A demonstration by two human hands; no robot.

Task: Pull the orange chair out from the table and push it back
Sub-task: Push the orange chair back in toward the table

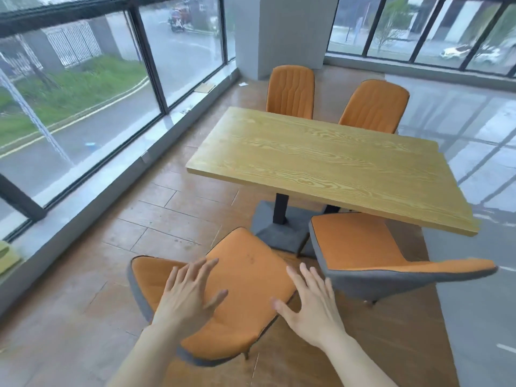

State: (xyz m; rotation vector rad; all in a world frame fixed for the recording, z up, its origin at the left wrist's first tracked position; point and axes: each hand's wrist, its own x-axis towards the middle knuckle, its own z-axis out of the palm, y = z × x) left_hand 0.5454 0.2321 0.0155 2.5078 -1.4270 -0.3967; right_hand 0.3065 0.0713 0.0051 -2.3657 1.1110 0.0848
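An orange chair (245, 263) with a grey back shell stands right below me, pulled clear of the wooden table (321, 166) and turned at an angle. My left hand (190, 291) hovers over its backrest with fingers spread, holding nothing. My right hand (310, 303) is spread open at the chair's right edge; whether it touches the chair is unclear.
A second orange chair (363, 247) sits to the right, partly tucked under the table's near edge. Two more orange chairs (290, 93) (375, 106) stand at the far side. The table's grey pedestal base (282, 230) lies ahead. A glass window wall (83, 107) runs along the left.
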